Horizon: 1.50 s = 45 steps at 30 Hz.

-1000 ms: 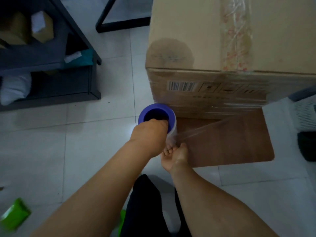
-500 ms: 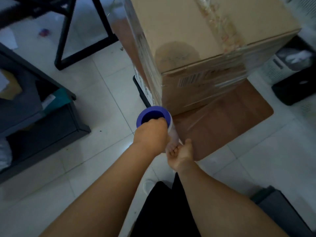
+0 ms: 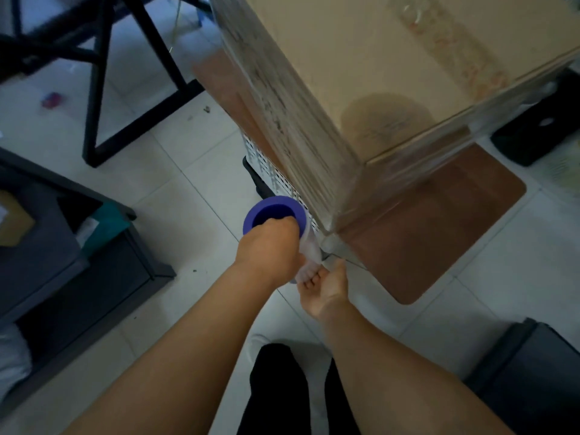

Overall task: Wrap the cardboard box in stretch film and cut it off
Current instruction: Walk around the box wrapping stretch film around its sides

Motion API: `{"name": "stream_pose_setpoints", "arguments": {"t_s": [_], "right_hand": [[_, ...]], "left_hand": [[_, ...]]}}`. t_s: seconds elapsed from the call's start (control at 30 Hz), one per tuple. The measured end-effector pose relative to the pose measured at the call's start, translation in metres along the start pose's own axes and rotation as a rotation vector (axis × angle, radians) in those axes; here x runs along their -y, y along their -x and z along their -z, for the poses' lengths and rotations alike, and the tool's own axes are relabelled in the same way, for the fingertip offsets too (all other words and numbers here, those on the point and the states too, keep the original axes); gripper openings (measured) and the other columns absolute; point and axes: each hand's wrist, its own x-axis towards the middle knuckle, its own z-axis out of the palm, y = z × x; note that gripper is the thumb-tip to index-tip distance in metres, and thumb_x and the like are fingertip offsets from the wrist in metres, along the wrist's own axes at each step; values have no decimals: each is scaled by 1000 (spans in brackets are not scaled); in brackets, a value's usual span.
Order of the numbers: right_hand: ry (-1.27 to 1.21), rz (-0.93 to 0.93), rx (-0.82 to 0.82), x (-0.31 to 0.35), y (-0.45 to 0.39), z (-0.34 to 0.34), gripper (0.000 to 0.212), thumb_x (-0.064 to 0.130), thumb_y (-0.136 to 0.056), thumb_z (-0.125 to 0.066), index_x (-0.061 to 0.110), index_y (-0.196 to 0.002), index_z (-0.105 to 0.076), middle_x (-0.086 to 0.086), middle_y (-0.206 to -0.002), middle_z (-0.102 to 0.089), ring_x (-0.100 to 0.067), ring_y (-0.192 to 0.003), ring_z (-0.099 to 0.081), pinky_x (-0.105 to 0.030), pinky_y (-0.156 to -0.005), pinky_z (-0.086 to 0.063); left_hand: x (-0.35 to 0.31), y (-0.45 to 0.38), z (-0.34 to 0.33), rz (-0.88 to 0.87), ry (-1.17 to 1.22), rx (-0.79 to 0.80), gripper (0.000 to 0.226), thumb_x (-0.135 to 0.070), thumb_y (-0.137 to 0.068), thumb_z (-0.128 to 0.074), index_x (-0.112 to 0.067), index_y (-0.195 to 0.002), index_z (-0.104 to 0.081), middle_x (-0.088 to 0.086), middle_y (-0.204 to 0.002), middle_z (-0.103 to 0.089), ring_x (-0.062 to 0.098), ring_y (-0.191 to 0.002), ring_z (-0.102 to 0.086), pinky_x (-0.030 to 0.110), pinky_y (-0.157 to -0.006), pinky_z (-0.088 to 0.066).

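Observation:
A large cardboard box (image 3: 370,73) stands raised on a white perforated crate (image 3: 276,174), its sides covered in clear stretch film. The film roll (image 3: 276,215) has a purple core and stands upright by the box's near bottom corner. My left hand (image 3: 270,249) grips the roll's top end, fingers inside the core. My right hand (image 3: 326,287) holds the roll's lower end from below. A short span of film (image 3: 332,243) runs from the roll to the box corner.
A brown board (image 3: 439,221) lies on the tiled floor under the box. A black frame (image 3: 103,89) stands at the upper left, a dark shelf unit (image 3: 62,246) at the left, dark bins (image 3: 533,372) at the lower right and a black box (image 3: 539,130) at the right.
I have walked leftward around the box's corner with the roll; the box's left side now faces me. Both hands keep their hold, and the film span is shorter.

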Motion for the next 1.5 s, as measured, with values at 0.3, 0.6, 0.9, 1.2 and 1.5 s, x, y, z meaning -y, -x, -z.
{"name": "stream_pose_setpoints", "arguments": {"t_s": [0.3,0.6,0.9,1.2,1.5], "right_hand": [[-212,93,0,-37,-14,-59,56,55,-99,-30,12,-71,-53,-3,-53,-53,-13,-58,-43,-22,-60,-37],[-383,99,-13,-46,-39,-105,59,58,-98,-27,8,-82,-55,-7,-70,-50,-16,-63,-45,-26,-63,-40],[-547,109,-32,-78,-56,-162,57,51,-101,-24,5,-89,-56,-7,-68,-51,-15,-62,-44,-26,-64,-40],[-725,140,-54,-115,-69,-232,63,48,-102,-24,-1,-133,-50,-19,-135,-54,-27,-124,-52,-36,-113,-33],[-750,137,-58,-97,-86,-263,58,46,-102,-24,1,-124,-54,-19,-135,-54,-28,-119,-54,-36,-112,-33]], "left_hand": [[43,-35,35,-236,-143,-5,29,-16,-88,-63,-8,-115,-55,7,-94,-63,24,-85,-62,38,-80,-57],[71,-77,67,-332,-158,57,34,-13,-86,-63,-11,-118,-54,5,-96,-62,24,-90,-62,38,-84,-55],[119,-113,101,-450,-268,113,40,-14,-87,-64,-10,-125,-52,8,-111,-65,25,-100,-63,38,-86,-54],[160,-145,143,-570,-360,89,41,-25,-88,-64,-10,-124,-50,8,-115,-63,24,-103,-61,37,-83,-52],[157,-186,176,-575,-449,200,42,-33,-82,-69,-12,-116,-57,4,-105,-64,24,-97,-61,36,-83,-52]]}}
